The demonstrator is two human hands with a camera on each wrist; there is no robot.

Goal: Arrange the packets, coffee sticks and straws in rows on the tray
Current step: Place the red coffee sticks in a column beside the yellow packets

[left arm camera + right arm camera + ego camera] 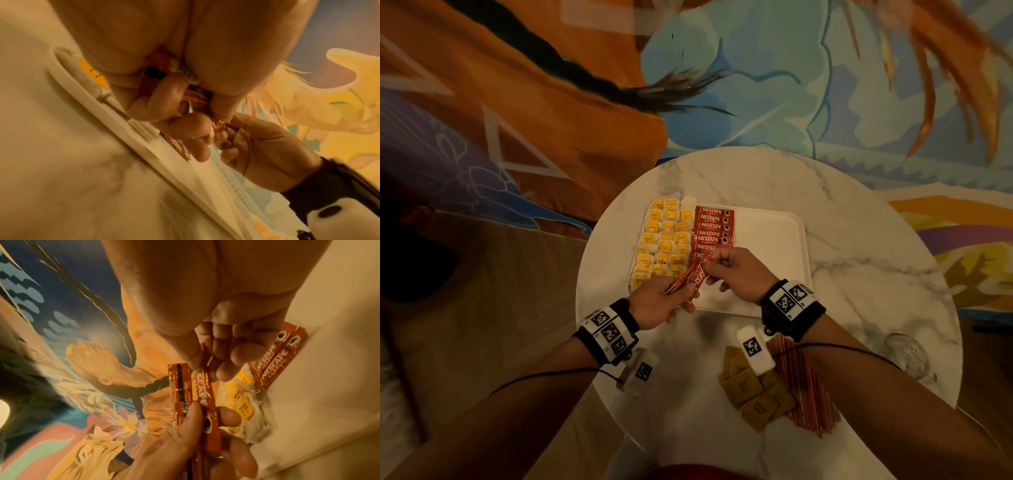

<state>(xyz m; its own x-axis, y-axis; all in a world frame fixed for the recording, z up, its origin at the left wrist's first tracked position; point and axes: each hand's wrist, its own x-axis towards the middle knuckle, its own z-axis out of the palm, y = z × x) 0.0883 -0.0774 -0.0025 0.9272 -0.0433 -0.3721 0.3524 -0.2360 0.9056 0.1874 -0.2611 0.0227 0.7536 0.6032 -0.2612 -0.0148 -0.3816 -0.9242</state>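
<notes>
A white tray (774, 246) lies on the round marble table (842, 274). Its left part holds rows of yellow tea packets (664, 240), and beside them a column of red coffee sticks (712, 228). My left hand (661, 301) grips a small bundle of red coffee sticks (693, 277) above the tray's near left corner. My right hand (736, 270) pinches the top end of one stick of that bundle (203, 386). The right wrist view shows the left hand's thumb (191, 420) across the bundle, with tea packets (242, 402) and laid sticks (275, 358) beyond.
Brown sugar packets (753, 387) and a pile of red-striped straws (808, 387) lie on the table near me, right of centre. A clear glass (907, 353) stands at the table's right edge. The tray's right half is bare. Patterned fabric surrounds the table.
</notes>
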